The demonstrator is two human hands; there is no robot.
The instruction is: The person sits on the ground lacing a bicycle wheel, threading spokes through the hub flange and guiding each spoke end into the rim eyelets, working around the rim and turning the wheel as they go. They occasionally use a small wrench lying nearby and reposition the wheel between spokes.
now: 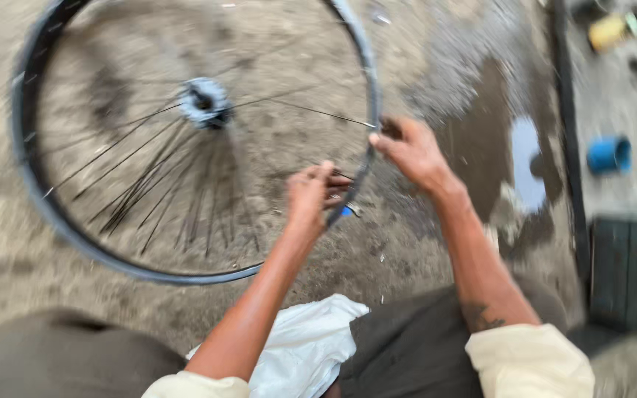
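Fingers [326, 177] of your left hand [310, 197] and right hand [411, 151] pinch the stiff, light bicycle wheel [186, 140] by its rim.

Bare dirt ground [422, 243] seen in daylight, a puddle [526, 166] pooled on it, a blue cup [609, 155] left beyond, dark crate [632, 269] set alongside.

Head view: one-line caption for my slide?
Both hands, left hand and right hand, grasp a spoked bicycle wheel rim over dirt ground.

wheel rim [46, 214] dark grey | cup [608, 155] blue | bag [304, 350] white
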